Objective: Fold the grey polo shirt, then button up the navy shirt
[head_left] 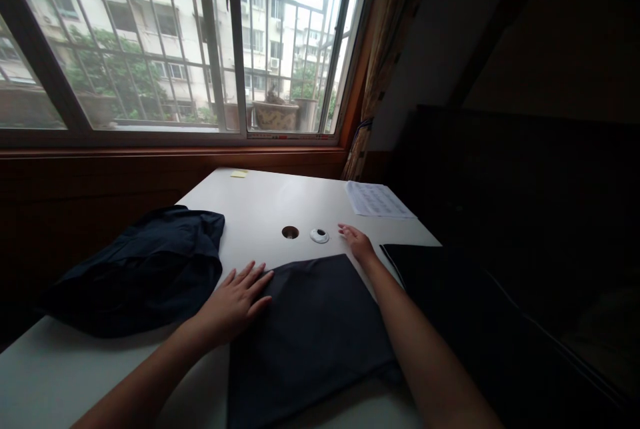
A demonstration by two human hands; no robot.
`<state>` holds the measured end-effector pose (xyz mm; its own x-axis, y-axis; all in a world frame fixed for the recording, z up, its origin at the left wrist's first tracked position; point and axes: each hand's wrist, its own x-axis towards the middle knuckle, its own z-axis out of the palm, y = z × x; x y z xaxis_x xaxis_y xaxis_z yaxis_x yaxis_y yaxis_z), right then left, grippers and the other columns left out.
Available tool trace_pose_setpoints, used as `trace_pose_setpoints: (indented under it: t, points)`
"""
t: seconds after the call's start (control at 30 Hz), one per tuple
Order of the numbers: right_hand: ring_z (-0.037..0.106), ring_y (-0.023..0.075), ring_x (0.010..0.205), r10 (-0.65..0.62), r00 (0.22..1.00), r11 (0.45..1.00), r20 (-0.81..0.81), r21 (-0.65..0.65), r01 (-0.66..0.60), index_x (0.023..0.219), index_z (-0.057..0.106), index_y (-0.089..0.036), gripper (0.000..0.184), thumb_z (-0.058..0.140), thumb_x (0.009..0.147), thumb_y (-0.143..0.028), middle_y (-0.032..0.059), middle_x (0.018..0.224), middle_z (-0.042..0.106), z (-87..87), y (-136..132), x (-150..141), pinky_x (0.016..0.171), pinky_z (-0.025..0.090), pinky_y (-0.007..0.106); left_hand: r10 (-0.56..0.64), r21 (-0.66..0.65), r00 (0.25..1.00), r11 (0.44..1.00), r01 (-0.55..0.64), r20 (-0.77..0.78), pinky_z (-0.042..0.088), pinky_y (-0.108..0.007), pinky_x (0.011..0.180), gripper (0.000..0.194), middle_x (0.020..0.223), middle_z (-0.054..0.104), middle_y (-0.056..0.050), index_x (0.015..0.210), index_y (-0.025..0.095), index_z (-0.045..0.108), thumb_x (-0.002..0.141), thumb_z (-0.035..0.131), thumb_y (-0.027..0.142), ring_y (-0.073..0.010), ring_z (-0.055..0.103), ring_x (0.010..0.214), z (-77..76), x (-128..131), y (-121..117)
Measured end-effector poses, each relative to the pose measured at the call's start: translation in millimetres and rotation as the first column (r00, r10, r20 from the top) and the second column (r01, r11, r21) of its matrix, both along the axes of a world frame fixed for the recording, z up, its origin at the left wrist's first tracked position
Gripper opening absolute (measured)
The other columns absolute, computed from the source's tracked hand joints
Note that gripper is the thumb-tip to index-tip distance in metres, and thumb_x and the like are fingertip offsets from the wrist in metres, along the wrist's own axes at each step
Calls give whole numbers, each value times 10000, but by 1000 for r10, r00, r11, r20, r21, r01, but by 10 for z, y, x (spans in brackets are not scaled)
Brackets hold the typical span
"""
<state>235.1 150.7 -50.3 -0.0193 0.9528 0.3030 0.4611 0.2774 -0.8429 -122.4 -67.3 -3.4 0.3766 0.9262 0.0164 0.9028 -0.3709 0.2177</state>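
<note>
Left hand (235,302), fingers spread, presses the left edge of dark folded cloth (310,329) on a white table (280,195). Right hand (357,242), empty and half open, hovers beyond its far corner; sliding the left palm could wrinkle the fabric.
</note>
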Motion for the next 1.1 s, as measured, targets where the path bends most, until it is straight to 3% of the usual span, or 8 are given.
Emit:
trace_pose_setpoints:
  t: [0.13, 0.23, 0.4, 0.57, 0.7, 1.1]
  points:
    - [689, 236, 1048, 12, 993, 999, -121, -28, -16, 1148, 721, -199, 472, 500, 885, -522, 111, 1150, 736, 24, -72, 47, 908, 547, 381, 78, 78, 991, 993, -87, 109, 345, -495, 1149, 573, 1468, 529, -121, 1488, 210, 466, 1010, 414, 521, -316, 451, 1366, -2, -121, 75]
    - [696, 245, 1001, 28, 985, 998, -168, -56, -38, 1087, 736, -191, 443, 531, 863, -513, 124, 1104, 743, 64, -161, 51, 848, 556, 375, 100, 116, 961, 984, -133, 259, 422, -469, 1057, 512, 1250, 635, -117, 1429, 221, 529, 970, 502, 446, -302, 551, 1172, -16, -185, 128]
    - [698, 247, 942, 47, 979, 994, -198, -86, -65, 1024, 744, -191, 420, 551, 841, -516, 121, 1103, 746, 131, -291, 68, 805, 543, 375, 176, -21, 840, 981, -193, 513, 464, -418, 939, 544, 1070, 657, -96, 1371, 206, 564, 885, 601, 448, -283, 593, 1022, -50, -273, 222]
    - [694, 232, 886, 40, 977, 994, -211, -95, -61, 993, 745, -189, 429, 549, 825, -532, 122, 1097, 749, 152, -334, 81, 766, 527, 357, 205, -89, 809, 978, -188, 551, 464, -303, 747, 494, 890, 647, -34, 1286, 194, 619, 880, 596, 475, -206, 611, 795, -48, -386, 302]
    - [680, 223, 827, 33, 979, 994, -203, -96, -53, 937, 747, -182, 404, 575, 801, -521, 119, 1026, 759, 164, -341, 71, 729, 512, 346, 194, -121, 781, 981, -152, 593, 432, -259, 661, 449, 816, 623, -12, 1203, 182, 660, 900, 567, 501, -172, 584, 723, -53, -443, 323]
    - [652, 195, 752, 28, 982, 994, -189, -95, -46, 924, 744, -184, 398, 582, 793, -523, 99, 923, 754, 192, -394, 39, 619, 482, 287, 193, -130, 782, 981, -144, 592, 440, -268, 670, 420, 827, 637, -28, 1157, 181, 679, 886, 579, 486, -193, 600, 760, -57, -471, 336]
